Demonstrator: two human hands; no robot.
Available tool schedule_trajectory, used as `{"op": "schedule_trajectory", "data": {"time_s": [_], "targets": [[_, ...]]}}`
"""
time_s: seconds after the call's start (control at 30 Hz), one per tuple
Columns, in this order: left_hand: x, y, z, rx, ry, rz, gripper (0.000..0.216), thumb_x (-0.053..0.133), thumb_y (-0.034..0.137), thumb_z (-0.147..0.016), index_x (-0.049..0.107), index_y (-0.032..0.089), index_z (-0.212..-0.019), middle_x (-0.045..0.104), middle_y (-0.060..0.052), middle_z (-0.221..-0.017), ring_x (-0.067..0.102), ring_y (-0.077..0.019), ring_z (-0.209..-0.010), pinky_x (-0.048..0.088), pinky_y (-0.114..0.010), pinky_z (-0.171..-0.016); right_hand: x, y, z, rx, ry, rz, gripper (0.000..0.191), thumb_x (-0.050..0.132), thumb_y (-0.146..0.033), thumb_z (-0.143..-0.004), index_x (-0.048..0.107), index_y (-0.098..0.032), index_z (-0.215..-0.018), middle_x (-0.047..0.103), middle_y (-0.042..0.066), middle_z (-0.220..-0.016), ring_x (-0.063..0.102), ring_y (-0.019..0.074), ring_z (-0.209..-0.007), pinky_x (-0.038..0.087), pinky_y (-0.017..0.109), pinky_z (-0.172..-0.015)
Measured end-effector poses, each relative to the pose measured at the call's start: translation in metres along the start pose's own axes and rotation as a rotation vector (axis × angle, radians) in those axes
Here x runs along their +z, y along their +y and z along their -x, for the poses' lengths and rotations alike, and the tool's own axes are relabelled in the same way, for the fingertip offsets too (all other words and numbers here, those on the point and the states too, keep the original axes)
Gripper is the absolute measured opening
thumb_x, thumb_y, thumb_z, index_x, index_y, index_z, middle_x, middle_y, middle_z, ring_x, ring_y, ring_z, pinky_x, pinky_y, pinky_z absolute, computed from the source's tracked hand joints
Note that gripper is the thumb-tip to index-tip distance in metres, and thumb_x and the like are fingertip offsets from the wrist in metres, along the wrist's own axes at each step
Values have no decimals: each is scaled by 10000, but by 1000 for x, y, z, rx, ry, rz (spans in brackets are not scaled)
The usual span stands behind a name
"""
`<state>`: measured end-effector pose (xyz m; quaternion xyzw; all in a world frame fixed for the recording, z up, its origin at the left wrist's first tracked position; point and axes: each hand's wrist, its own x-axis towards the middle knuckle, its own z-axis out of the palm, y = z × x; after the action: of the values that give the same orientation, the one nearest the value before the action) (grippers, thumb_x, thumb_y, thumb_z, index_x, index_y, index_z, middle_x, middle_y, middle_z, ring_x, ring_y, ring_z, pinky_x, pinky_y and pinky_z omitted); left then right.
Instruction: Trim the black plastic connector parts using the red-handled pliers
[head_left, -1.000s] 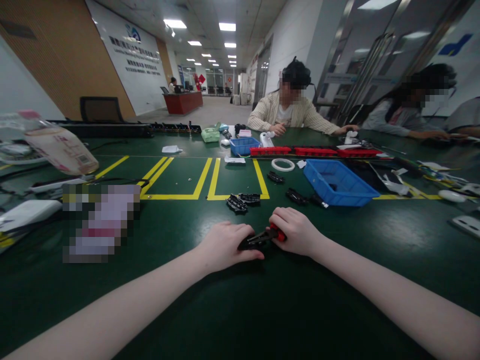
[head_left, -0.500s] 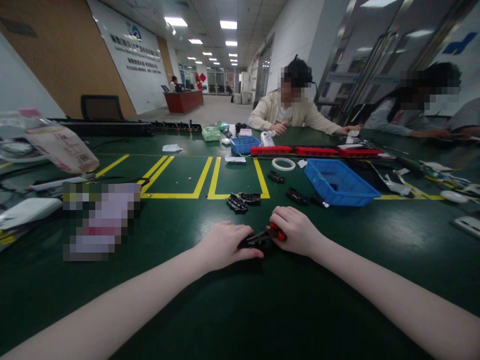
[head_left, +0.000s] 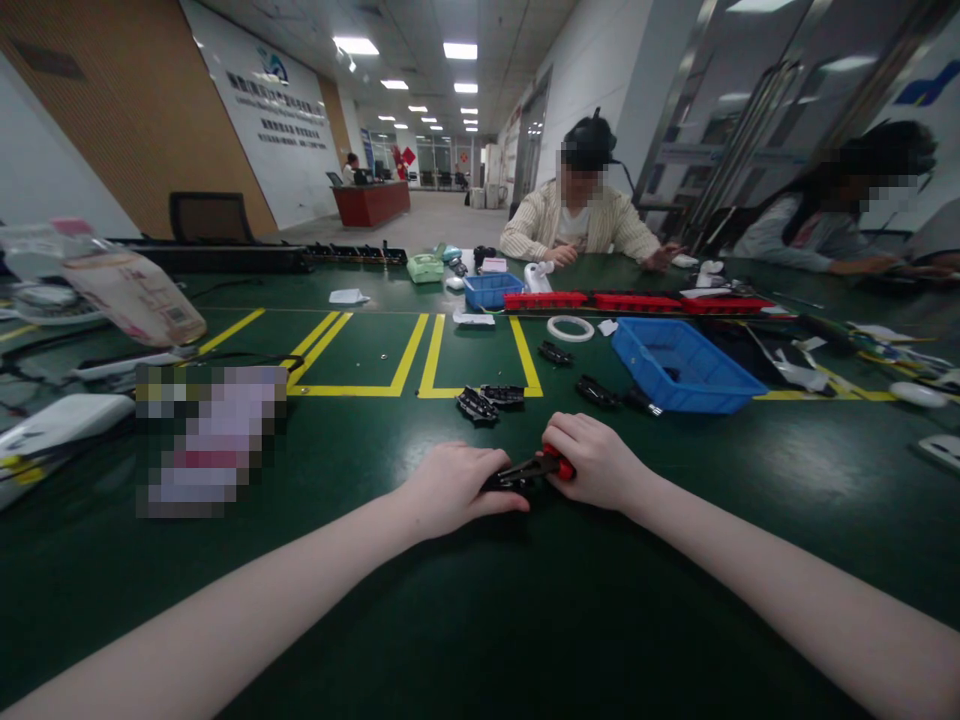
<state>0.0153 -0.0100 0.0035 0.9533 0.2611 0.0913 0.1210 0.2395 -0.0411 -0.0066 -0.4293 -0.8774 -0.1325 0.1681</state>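
My right hand (head_left: 596, 462) is closed around the red handles of a pair of pliers (head_left: 534, 467). The dark jaws point left, toward my left hand (head_left: 457, 490). That hand grips a small black plastic part (head_left: 499, 482) between thumb and fingers, and the jaws lie against it. My fingers cover much of the part. Just beyond my hands, two similar black parts (head_left: 478, 405) lie close together on the green table. Several more dark parts (head_left: 598, 391) lie to their right.
A blue bin (head_left: 686, 370) stands beyond my right hand, with a white ring (head_left: 570, 329) to its left. Red strips (head_left: 637, 301) lie farther back. A bottle (head_left: 135, 290) and a blurred-out object (head_left: 225, 430) are at left. A co-worker (head_left: 581, 220) sits opposite.
My hands, the pliers and the black part hold nearly the same pose. The view has shifted slightly. Across the table, the co-worker's hand has lifted and drawn back from a white item.
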Motion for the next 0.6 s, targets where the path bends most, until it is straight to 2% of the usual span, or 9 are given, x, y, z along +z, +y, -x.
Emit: {"op": "schedule_trajectory", "data": {"time_s": [0.23,0.6], "targets": [[2,-1,-1,-40,15,-6,449,551,624,-823,585,195,-952,631,4,-753,612,-180,-666,421,-282,-622,-1,0,-1,9,-10,-12,62,561,-183,-726,532,-163,-777,581,97,-819,496,195,-694,397,298,-630],[0,-1,1,-25,6,30,393,542,559,-862,571,192,-1001,660,-10,-819,631,-182,-704,444,-284,-647,1,2,1,46,12,-37,77,564,-186,-716,516,-175,-775,567,82,-807,476,183,-672,383,292,-611]]}}
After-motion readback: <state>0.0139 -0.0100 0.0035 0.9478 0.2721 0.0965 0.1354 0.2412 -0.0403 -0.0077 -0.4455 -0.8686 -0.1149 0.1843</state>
